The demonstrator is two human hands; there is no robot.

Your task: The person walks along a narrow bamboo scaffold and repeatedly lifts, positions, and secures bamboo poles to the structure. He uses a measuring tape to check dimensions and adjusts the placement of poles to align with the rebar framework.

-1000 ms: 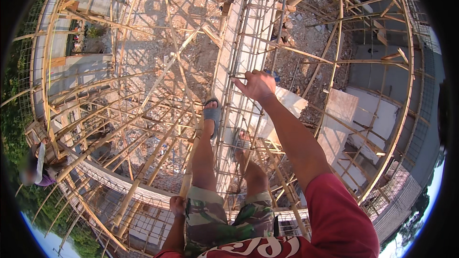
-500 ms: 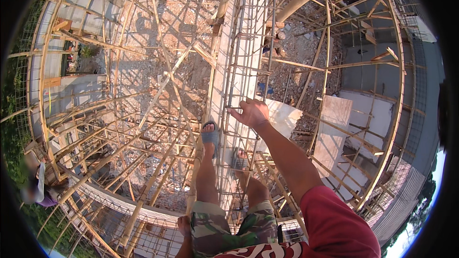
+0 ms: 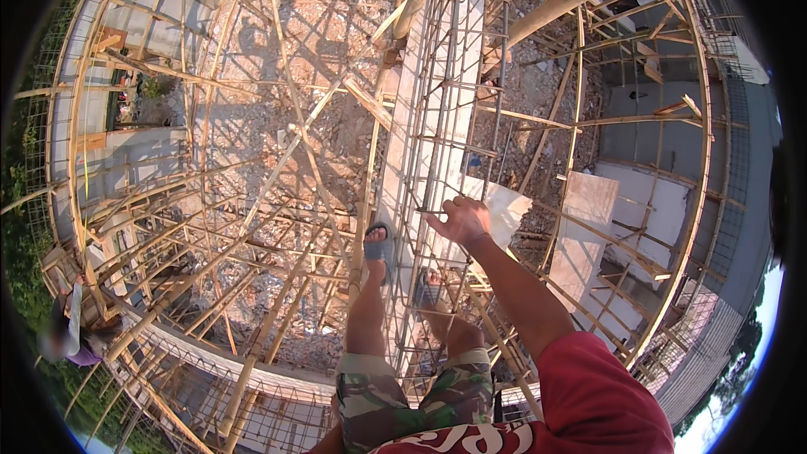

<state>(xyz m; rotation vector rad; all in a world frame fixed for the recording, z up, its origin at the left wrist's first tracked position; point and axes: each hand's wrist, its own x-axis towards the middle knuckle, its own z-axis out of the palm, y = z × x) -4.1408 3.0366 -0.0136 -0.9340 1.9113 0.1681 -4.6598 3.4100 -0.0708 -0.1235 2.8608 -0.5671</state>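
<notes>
Right hand (image 3: 461, 220) pinching thin dark bar (image 3: 430, 212), right edge of rebar cage (image 3: 444, 101); left hand (image 3: 335, 409) mostly hidden, grip can't tell.

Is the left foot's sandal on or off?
On: the grey sandal has its strap across the left foot, with bare toes showing ahead.

They've got on a dark red short-sleeved T-shirt (image 3: 601, 395) with curly white lettering (image 3: 486, 435), green-and-brown camouflage shorts (image 3: 374, 395), and grey open-toed slide sandals (image 3: 377, 250).
</notes>
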